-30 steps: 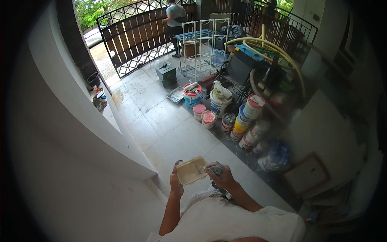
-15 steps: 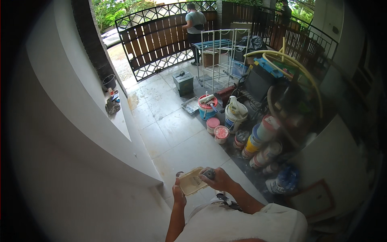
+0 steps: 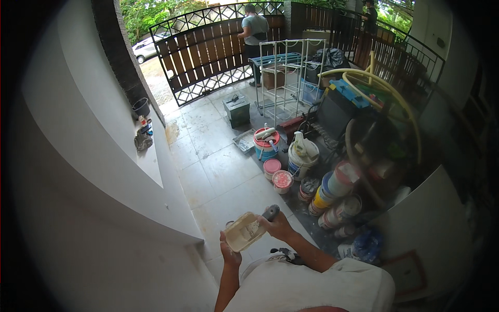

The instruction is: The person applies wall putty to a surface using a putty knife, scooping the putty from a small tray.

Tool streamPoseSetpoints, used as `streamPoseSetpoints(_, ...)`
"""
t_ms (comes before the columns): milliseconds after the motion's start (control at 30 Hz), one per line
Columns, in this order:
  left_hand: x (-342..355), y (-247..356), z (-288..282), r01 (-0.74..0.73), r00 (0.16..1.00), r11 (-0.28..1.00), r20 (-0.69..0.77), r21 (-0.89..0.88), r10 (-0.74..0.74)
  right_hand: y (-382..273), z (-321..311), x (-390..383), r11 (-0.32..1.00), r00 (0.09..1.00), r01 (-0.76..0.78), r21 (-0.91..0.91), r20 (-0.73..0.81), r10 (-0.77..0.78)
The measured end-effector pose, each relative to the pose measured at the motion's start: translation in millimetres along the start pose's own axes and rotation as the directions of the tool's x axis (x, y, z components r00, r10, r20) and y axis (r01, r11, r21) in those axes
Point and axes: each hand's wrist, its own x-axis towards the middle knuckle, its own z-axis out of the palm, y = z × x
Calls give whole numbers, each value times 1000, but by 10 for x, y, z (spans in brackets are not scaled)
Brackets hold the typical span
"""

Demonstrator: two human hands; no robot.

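Note:
At the bottom centre my left hand [image 3: 228, 248] grips the near left side of a shallow, cream-coloured rectangular tray [image 3: 240, 235], held tilted at about waist height. My right hand [image 3: 275, 226] is closed on a dark grey-handled tool [image 3: 270, 213]; its pale lower end reaches into the tray, where some whitish material shows. The exact shape of that end is hard to make out.
Paint pails [image 3: 281, 181] and stacked buckets [image 3: 324, 197] line the tiled floor [image 3: 221, 179] at right, with a drying rack [image 3: 275, 99], hoses [image 3: 410, 114] and leaning board [image 3: 426, 218]. A metal box [image 3: 238, 114] stands ahead. A co-worker [image 3: 254, 28] faces the gate [image 3: 197, 57]. Wall [image 3: 130, 218] at left.
The view has shifted, so the scene sits lower and further right. My right hand and tool have turned, the handle now pointing up and to the right; the tray has tilted further.

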Motion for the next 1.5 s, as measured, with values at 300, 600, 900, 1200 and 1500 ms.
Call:
streamPoseSetpoints(300,152,11,308,-71,997,995,28,-75,73,-428,-654,117,782,550,-141,-607,609,572)
streamPoseSetpoints(600,340,290,193,-83,991,988,96,-129,96,-2415,-210,-492,602,-169,376,704,691,-703)
streamPoseSetpoints(900,130,671,-63,-173,985,985,17,27,172,-2803,313,-860,313,-360,-30,949,282,-889)
streamPoseSetpoints(1200,22,776,-165,-113,994,991,-3,69,114,-2768,412,-758,304,-358,-117,945,245,-901)
streamPoseSetpoints(1500,336,278,-138,19,998,999,57,-29,-17,-2831,456,-654,293,-335,-133,947,235,-912)
